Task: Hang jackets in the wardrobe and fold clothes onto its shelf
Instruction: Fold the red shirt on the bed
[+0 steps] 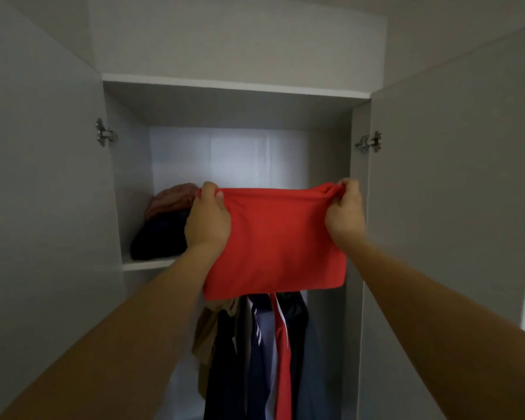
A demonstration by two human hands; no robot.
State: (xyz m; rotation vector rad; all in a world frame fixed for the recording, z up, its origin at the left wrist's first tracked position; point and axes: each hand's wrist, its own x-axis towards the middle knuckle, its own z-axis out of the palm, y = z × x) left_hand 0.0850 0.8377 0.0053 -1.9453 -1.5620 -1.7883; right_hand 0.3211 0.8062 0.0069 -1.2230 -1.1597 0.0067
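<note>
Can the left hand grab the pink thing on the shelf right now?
Probably not: the left hand is right beside the pink clothing but is gripping the red cloth.

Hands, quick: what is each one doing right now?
Left hand: closed, gripping the left top corner of the folded red garment.
Right hand: closed, pinching the garment's bunched right top corner.

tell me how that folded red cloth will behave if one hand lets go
The red cloth is probably floppy: it bunches where the right hand and left hand grip its top corners. Released on one side, it would likely droop and unfold. It looks light.
</note>
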